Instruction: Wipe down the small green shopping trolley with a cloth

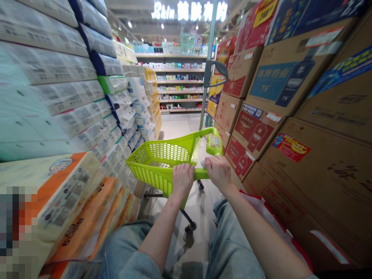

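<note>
In front of me stands a lime-green shopping cart (162,170) with a perforated basket, on dark legs with casters. Nothing shows inside the visible part of its basket. My left hand (183,177) is wrapped over the near end of the cart's handle bar. Farther right along the same bar, close to the corner, my right hand (218,169) is also closed around it. A grey pole (206,83) with a loop grip rises beyond the cart's handle. The undersides of both hands are hidden.
Tall stacks of wrapped tissue packs (64,69) line the left side, with orange packs (84,217) low and near. Cardboard cartons (273,81) are piled along the right. A narrow tiled aisle (180,126) leads to shelves of small goods (180,77).
</note>
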Tool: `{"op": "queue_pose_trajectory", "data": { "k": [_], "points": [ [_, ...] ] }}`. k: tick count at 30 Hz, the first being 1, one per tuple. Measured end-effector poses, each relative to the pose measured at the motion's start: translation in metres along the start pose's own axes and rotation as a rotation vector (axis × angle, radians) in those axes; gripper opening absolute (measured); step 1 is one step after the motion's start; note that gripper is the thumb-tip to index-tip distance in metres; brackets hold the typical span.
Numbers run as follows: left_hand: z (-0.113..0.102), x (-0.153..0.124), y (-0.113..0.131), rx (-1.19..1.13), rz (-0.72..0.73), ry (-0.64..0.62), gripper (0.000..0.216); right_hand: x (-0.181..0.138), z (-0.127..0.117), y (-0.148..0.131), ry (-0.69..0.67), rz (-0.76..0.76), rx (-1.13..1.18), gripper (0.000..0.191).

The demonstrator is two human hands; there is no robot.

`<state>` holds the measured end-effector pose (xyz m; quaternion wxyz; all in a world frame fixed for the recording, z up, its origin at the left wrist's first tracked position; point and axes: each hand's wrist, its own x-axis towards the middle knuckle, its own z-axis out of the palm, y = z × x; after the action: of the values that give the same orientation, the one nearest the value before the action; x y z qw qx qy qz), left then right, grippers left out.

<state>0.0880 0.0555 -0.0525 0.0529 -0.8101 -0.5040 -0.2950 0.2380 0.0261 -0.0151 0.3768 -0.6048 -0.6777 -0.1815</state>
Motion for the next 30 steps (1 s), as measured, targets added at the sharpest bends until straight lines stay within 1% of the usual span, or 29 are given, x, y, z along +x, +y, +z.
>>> {"op": "queue_pose_trajectory", "data": {
  "k": [3, 6, 8, 11, 15, 19, 22, 24, 26, 30],
  "points": [
    [0.002, -0.001, 0.002, -0.032, -0.005, 0.0, 0.034, -0.004, 0.002, 0.001, 0.04, -0.01, -0.007, 0.037],
    [0.003, -0.001, 0.004, -0.084, -0.039, 0.007, 0.034, -0.018, 0.009, -0.002, 0.126, 0.012, 0.02, 0.028],
    [0.002, -0.002, 0.003, -0.164, -0.052, -0.003, 0.035, -0.03, 0.014, -0.005, 0.173, 0.035, 0.052, 0.027],
    [0.002, -0.002, -0.002, -0.327, -0.059, -0.028, 0.037, -0.045, 0.025, -0.011, 0.213, 0.035, 0.076, 0.037],
    [0.004, -0.001, -0.012, -0.496, -0.077, -0.037, 0.041, -0.06, 0.041, -0.016, 0.25, 0.025, 0.021, 0.052],
    [0.008, -0.001, -0.019, -0.532, -0.044, -0.056, 0.044, -0.077, 0.056, -0.02, 0.264, 0.008, -0.055, 0.061],
    [0.01, -0.001, -0.021, -0.542, -0.011, -0.058, 0.046, -0.089, 0.064, -0.021, 0.254, -0.022, -0.085, 0.063],
    [0.012, -0.001, -0.022, -0.544, 0.0, -0.059, 0.046, -0.091, 0.065, -0.021, 0.247, -0.026, -0.08, 0.065],
    [0.013, -0.001, -0.024, -0.543, 0.011, -0.061, 0.047, -0.087, 0.062, -0.02, 0.248, -0.004, -0.052, 0.066],
    [0.013, 0.0, -0.024, -0.534, 0.032, -0.071, 0.045, -0.064, 0.047, -0.017, 0.281, 0.111, 0.069, 0.06]
  ]
}}
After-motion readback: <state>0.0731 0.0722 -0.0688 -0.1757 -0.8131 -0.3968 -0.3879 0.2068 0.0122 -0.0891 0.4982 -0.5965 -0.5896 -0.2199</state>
